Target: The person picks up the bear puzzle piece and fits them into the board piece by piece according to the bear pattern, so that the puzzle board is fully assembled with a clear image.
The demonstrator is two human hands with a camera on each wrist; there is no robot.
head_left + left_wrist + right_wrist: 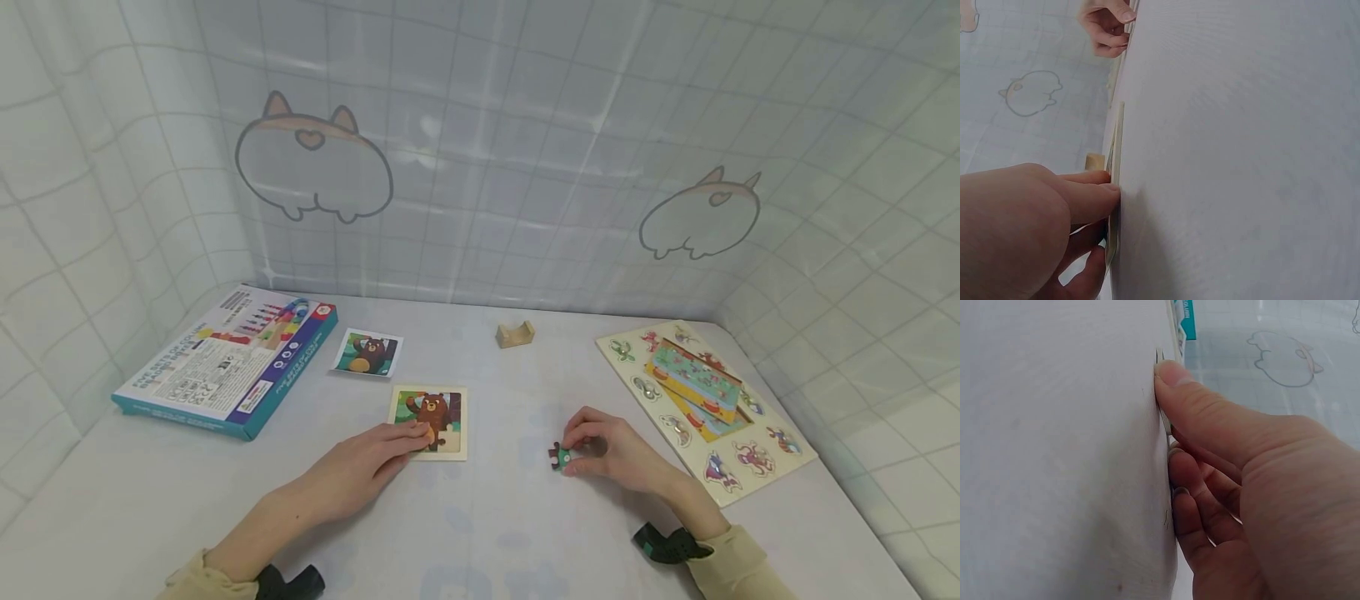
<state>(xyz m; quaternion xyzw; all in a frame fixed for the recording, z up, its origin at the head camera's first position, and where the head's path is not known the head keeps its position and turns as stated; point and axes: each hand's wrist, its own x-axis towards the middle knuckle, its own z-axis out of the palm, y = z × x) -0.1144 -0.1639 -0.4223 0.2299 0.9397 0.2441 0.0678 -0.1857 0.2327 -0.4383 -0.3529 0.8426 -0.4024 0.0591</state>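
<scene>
A square wooden bear puzzle lies on the table, with pale bare wood showing at the picture's lower right. My left hand rests on its lower left part, fingers extended over the bear. In the left wrist view the fingertips press at the thin board. Off to the right, my right hand pinches a small green and brown puzzle piece between thumb and fingers, low over the tabletop. The right wrist view shows the thumb on that piece, its edge jutting past the tip.
Behind the puzzle lies a bear picture card. A boxed toy sits at the left. A small notched wooden block stands at the back. On the right, a peg board bears animal pieces and two colourful cards.
</scene>
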